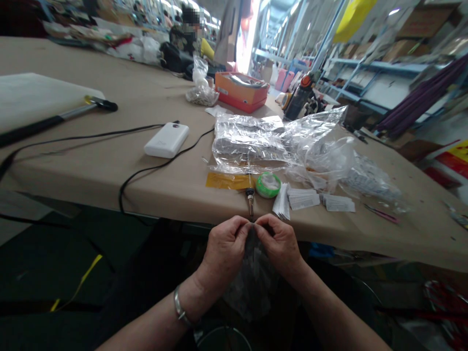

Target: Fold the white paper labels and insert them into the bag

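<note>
Both hands meet just off the table's front edge, fingertips almost touching. My left hand [226, 246], with a metal bracelet at its wrist, pinches the top of a thin, translucent bag [252, 282]. The same top edge is pinched by my right hand [280, 243]. Below the fingers the bag hangs over my lap. Right above the fingertips, a metal-tipped tool [250, 197] points toward me at the table edge. Beside it lie a green-rimmed round container [268, 185], a strip of amber tape [228, 181] and stacks of white labels [302, 199].
On the brown table [190, 195] are crinkled clear bags [252, 141], a white power bank [167, 140] with a black cable, an orange box [241, 92], a bag of small parts [202, 90] and pink-handled scissors [382, 213]. A person [186, 41] sits beyond.
</note>
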